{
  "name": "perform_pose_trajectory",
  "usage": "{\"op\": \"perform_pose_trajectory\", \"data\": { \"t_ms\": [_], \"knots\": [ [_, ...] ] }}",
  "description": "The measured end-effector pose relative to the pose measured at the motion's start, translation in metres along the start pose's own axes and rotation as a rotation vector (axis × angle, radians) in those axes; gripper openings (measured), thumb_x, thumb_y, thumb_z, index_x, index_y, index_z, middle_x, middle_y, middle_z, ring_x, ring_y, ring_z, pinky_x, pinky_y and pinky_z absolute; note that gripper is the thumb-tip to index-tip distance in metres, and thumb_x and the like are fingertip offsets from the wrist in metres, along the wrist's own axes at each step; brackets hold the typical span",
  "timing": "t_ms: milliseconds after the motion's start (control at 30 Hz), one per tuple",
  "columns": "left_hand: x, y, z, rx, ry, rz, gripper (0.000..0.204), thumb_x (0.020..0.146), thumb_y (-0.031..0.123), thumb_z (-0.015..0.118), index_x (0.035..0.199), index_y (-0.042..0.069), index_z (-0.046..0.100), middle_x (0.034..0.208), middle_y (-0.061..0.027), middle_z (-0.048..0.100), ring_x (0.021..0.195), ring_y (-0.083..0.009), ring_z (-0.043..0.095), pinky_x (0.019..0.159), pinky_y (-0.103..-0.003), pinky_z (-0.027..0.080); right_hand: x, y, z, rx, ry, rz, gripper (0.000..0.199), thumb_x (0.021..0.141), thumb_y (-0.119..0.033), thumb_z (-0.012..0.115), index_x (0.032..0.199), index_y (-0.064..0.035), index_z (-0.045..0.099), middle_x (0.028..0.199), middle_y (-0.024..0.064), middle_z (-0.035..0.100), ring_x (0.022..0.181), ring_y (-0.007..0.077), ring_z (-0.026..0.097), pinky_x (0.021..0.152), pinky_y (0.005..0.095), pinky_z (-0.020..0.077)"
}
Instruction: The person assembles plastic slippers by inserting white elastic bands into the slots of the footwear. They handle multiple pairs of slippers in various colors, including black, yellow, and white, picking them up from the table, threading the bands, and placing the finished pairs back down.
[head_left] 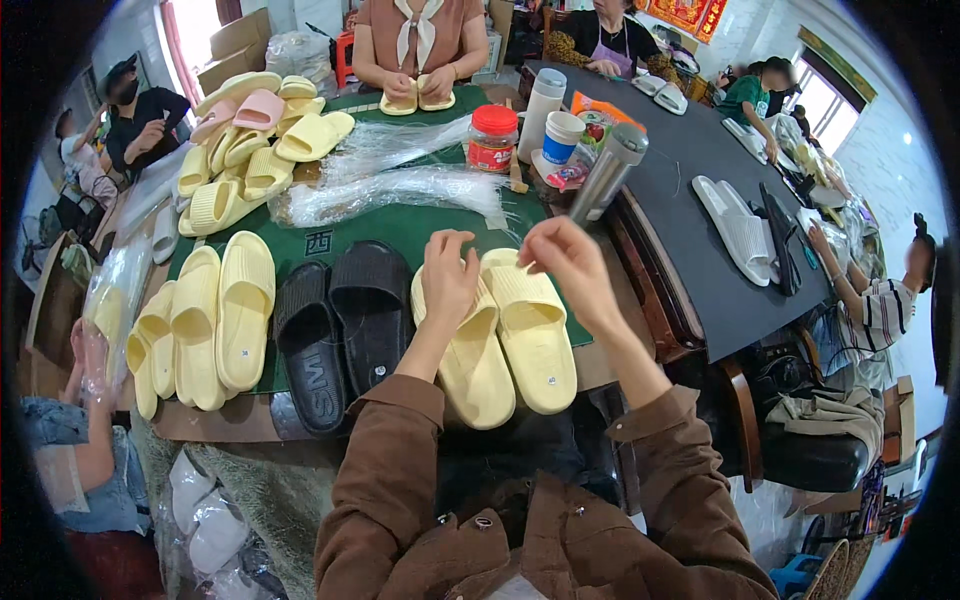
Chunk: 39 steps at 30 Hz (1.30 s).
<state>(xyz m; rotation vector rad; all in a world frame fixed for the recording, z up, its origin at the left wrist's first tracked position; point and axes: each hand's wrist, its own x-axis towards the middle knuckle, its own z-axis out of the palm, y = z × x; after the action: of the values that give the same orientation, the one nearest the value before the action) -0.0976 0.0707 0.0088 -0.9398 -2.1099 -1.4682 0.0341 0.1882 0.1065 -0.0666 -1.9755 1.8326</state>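
A pair of pale yellow slippers lies in front of me, toes pointing away: the left slipper (478,375) and the right slipper (540,345). My left hand (447,275) is over the left slipper's strap, its fingers curled near the toe end; what they hold is hidden. Above the right slipper's toe, my right hand (568,262) is raised with thumb and forefinger pinched; anything between them is too thin to name. Black slippers (340,330) lie just left of my left hand. Beyond both hands, bundles of clear plastic strands (400,195) spread over the green mat (318,220).
More yellow slippers (220,320) lie at left, below a heap of yellow and pink slippers (265,130). A red-lidded jar (492,138), a paper cup (562,138), a white bottle (541,115) and a steel flask (608,175) stand ahead. Other people sit around the tables.
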Motion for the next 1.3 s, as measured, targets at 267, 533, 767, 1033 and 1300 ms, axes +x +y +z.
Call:
{"op": "perform_pose_trajectory", "data": {
  "t_ms": [267, 533, 767, 1033, 1300],
  "knots": [
    [-0.008, 0.024, -0.034, -0.052, -0.208, 0.013, 0.024, 0.084, 0.003, 0.057, 0.107, 0.002, 0.063, 0.106, -0.0133, 0.060, 0.102, -0.0297, 0.057, 0.088, -0.037, 0.046, -0.027, 0.036, 0.011, -0.566, 0.133, -0.183, 0.007, 0.087, -0.005, 0.063, 0.091, 0.0007, 0.061, 0.086, 0.0108, 0.063, 0.075, 0.0218, 0.065, 0.065, 0.0308, 0.0528],
    [-0.024, 0.069, -0.059, -0.486, -0.176, -0.445, 0.021, 0.090, 0.005, 0.056, 0.110, 0.000, 0.061, 0.103, -0.0098, 0.064, 0.087, -0.0141, 0.060, 0.074, -0.027, 0.049, -0.060, 0.027, 0.021, -0.878, 0.043, -0.428, 0.009, 0.079, -0.006, 0.066, 0.086, -0.0037, 0.060, 0.081, 0.0111, 0.057, 0.075, 0.0324, 0.060, 0.065, 0.0400, 0.0485],
    [-0.058, 0.071, -0.078, -0.251, -0.291, -0.238, 0.016, 0.087, 0.003, 0.060, 0.102, -0.001, 0.064, 0.093, -0.0083, 0.066, 0.071, -0.0137, 0.058, 0.065, -0.027, 0.046, -0.117, 0.025, 0.029, -1.056, -0.090, -0.496, 0.014, 0.075, -0.006, 0.064, 0.087, -0.0062, 0.058, 0.076, 0.0060, 0.051, 0.072, 0.0237, 0.056, 0.066, 0.0356, 0.0455],
    [-0.115, 0.101, -0.100, -0.189, -0.460, -0.259, 0.009, 0.087, 0.007, 0.061, 0.090, -0.001, 0.062, 0.084, -0.0132, 0.060, 0.070, -0.0277, 0.060, 0.063, -0.036, 0.048, -0.175, 0.006, 0.025, -1.069, -0.281, -0.389, 0.019, 0.074, -0.008, 0.066, 0.092, -0.0072, 0.061, 0.078, 0.0048, 0.054, 0.071, 0.0217, 0.057, 0.063, 0.0339, 0.0471],
    [-0.122, 0.101, -0.099, -0.006, -0.443, -0.260, 0.012, 0.088, 0.009, 0.062, 0.087, -0.003, 0.062, 0.081, -0.0150, 0.060, 0.065, -0.0273, 0.060, 0.060, -0.036, 0.047, -0.179, 0.000, 0.030, -1.092, -0.318, -0.449, 0.022, 0.073, -0.012, 0.062, 0.094, -0.0076, 0.058, 0.078, 0.0033, 0.050, 0.071, 0.0191, 0.055, 0.063, 0.0311, 0.0449]
  ]
}}
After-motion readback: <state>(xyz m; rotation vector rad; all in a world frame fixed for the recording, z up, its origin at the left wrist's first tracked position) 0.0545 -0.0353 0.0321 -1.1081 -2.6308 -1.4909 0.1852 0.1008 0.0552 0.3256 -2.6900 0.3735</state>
